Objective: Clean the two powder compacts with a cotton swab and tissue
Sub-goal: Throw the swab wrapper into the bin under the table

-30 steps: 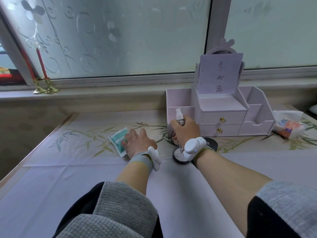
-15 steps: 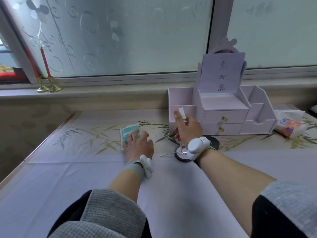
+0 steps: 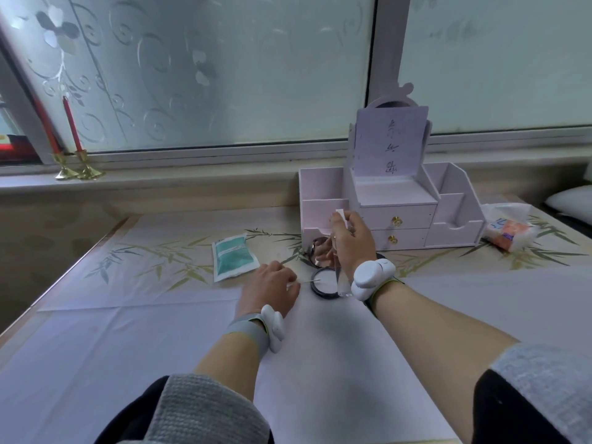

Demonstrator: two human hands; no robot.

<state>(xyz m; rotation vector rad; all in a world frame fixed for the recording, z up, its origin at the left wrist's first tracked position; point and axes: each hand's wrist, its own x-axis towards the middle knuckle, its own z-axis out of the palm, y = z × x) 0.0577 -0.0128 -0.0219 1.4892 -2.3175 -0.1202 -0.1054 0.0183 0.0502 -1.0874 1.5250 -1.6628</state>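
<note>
**Swab at the rim, bottle poised above**

The powder compact [image 3: 324,283] lies open on the table, its black-rimmed base flat and its mirror lid [image 3: 319,251] raised behind it. The left hand [image 3: 270,288], just left of the compact, pinches a cotton swab [image 3: 306,282] between thumb and fingertips, with the tip reaching the compact's near-left rim. The right hand [image 3: 352,240], above and behind the compact, has its fingers curled round a small clear spray bottle [image 3: 341,277]; the bottle is upright, and its base hangs just over the compact's right edge. A dark curved edge [image 3: 382,255] shows right of the compact behind the right wrist; it may be the second compact, but I cannot tell. A teal packet [image 3: 235,257] lies well left of the compact; a white organiser [image 3: 400,206] stands just behind it; a tissue pack [image 3: 509,233] sits far to its right.

Neither hand steadies the compact, so a firm push from the swab could skid it across the cloth or tip the lid shut. The bottle's base hangs low enough to knock the rim if the wrist drops. Spraying onto the pale centre instead of the swab could soak it. A pinch this far back on the thin shaft may let it bend or roll under pressure.
</note>
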